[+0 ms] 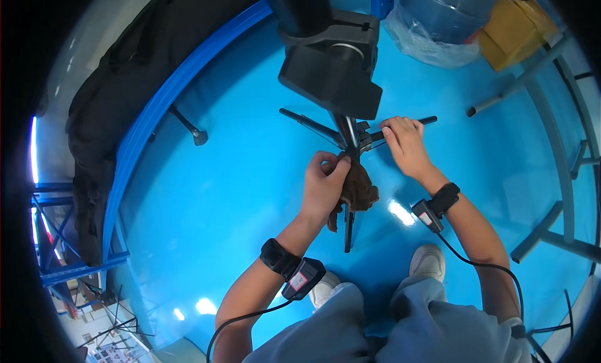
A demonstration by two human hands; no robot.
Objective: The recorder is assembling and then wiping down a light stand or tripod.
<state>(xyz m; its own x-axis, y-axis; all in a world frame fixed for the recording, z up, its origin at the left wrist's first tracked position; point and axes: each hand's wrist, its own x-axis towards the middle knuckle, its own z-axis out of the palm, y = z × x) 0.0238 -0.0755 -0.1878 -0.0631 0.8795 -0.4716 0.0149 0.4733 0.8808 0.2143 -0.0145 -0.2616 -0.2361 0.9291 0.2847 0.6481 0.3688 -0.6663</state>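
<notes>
Our left hand [323, 186] was pinched, thumb against fingers, on a bunched brown cloth [359, 189], whose loose folds hung to its right and toward us; our right hand [407, 147], well apart from it, had its fingers closed over the stand's right leg [429, 120]. The tripod stand [364, 139] stood between our hands and slightly beyond them, its hub just past the left thumb. We judged the step to be wiping the stand's base while steadying it; the next move seemed to call for drawing the cloth along the metal, the right grip held firm. The stand's long axis was the chrome pole [345, 128], rising from beside the left hand toward our view, up to a black mount head [332, 81] beyond both hands. Outward, one leg [310, 121] pointed forward-left of the left hand, another [349, 231] back toward our shoes [428, 263].
</notes>
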